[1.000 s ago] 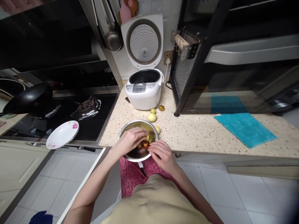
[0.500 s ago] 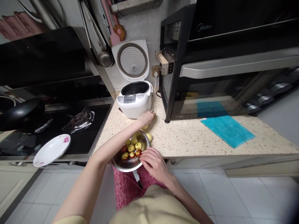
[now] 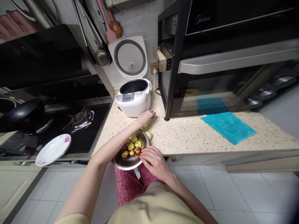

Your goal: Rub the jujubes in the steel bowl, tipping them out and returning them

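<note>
A steel bowl (image 3: pixel 121 163) holding several small green and red fruits (image 3: pixel 132 147) sits at the counter's front edge, partly overhanging it. My right hand (image 3: pixel 153 160) rests on the bowl's right rim with fingers curled toward a red fruit. My left hand (image 3: pixel 145 117) reaches past the bowl to the loose fruits on the counter just in front of the rice cooker, fingers closed over one of them. Another loose yellow-green fruit (image 3: pixel 149 135) lies against the bowl's far right side.
An open white rice cooker (image 3: pixel 133 96) stands at the back of the speckled counter (image 3: pixel 191 133). A black oven rack (image 3: pixel 173 62) is to the right, a teal cloth (image 3: pixel 229 126) beyond. Left are a gas stove (image 3: pixel 79 119), a black pan (image 3: pixel 21 113) and a white plate (image 3: pixel 53 149).
My left hand left the bowl and stretched forward to the loose fruits near the rice cooker. My right hand stayed at the bowl's rim. The view tilted up.
</note>
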Tool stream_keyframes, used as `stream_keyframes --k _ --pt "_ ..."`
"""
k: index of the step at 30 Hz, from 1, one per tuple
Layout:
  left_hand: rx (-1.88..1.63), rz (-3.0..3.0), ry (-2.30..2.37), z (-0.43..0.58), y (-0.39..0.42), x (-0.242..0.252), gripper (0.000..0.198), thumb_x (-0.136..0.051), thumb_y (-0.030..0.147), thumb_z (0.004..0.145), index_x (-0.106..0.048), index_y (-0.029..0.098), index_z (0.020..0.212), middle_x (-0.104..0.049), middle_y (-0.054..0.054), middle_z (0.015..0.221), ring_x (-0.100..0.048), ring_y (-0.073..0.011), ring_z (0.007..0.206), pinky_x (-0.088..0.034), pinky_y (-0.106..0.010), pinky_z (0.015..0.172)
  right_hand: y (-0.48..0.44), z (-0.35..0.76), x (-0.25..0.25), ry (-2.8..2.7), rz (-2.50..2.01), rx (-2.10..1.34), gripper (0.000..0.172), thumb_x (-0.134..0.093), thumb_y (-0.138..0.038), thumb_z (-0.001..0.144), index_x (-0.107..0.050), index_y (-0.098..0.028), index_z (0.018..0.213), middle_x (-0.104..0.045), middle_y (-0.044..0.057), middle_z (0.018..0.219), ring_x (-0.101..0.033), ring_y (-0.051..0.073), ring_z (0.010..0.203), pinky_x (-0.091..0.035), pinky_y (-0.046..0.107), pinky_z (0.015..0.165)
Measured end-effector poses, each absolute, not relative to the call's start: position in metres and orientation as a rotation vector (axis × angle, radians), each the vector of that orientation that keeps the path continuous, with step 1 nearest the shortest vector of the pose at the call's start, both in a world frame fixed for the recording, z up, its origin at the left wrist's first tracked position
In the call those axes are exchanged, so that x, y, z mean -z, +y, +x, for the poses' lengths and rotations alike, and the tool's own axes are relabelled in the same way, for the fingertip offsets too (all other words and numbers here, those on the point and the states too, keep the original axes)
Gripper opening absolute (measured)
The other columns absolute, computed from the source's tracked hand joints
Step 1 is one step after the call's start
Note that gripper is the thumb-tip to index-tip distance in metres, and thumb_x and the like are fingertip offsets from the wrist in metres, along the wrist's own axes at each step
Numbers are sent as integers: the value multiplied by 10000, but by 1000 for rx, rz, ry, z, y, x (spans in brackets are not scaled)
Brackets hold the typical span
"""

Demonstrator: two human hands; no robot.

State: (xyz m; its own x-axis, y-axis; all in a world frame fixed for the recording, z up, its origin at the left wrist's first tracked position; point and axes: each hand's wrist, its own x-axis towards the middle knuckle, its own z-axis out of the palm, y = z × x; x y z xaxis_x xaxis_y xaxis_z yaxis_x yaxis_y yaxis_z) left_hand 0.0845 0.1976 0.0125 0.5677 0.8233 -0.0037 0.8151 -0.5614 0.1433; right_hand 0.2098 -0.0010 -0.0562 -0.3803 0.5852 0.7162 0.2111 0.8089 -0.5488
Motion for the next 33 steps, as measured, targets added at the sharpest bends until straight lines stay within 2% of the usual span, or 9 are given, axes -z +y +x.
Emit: stream_keyframes --k 5,7,11,15,23,30,33 --pt "-318 2599 1363 63 149 -31 222 -605 120 962 -549 145 1175 -705 -113 1078 -700 -224 928 -584 -360 810 0 209 57 -1963 -601 -448 189 -569 -124 1006 -732 -218 986 -799 32 943 -736 195 964 -578 452 1004" --pt "-411 2576 1330 52 120 -40 215 -606 146 980 -543 167 1185 -701 -96 1117 -701 -207 969 -592 -357 843 0 208 57 -1962 -613 -447 190 -573 -123 1004 -734 -221 979 -799 30 940 -736 195 954 -578 452 1003" --pt "-776 2466 1262 32 60 -56 221 -631 192 992 -584 187 1207 -667 -109 1206 -679 -231 1091 -595 -409 942 1 208 57 -1964 -610 -441 197 -568 -118 1005 -735 -223 999 -801 35 950 -740 200 961 -573 466 1017" --pt "-955 2292 1454 10 11 -59 252 -660 250 993 -630 230 1242 -655 -77 1203 -664 -218 1138 -598 -370 970 0 209 56 -1969 -602 -426 203 -568 -107 1006 -732 -224 1020 -805 36 969 -747 200 962 -573 466 1022" --pt "-732 2239 1651 -29 -31 -31 309 -631 251 1002 -626 251 1311 -669 -78 1223 -701 -243 1132 -595 -415 998 -1 210 59 -2007 -635 -454 214 -579 -98 994 -734 -238 1042 -804 34 1018 -738 209 1016 -550 484 1037" --pt "-662 2207 1828 -41 -33 -25 210 -609 228 1003 -559 230 1207 -684 -69 1140 -710 -250 1026 -607 -420 907 1 209 58 -2024 -648 -463 191 -593 -93 988 -723 -231 1015 -799 23 1015 -734 201 998 -526 471 1038" --pt "-605 2223 1893 -43 -29 -22 192 -585 195 1006 -567 222 1195 -671 -73 1160 -703 -253 1043 -602 -420 912 1 208 57 -2021 -653 -455 184 -595 -98 989 -721 -231 1011 -800 19 1009 -736 197 993 -522 463 1039"
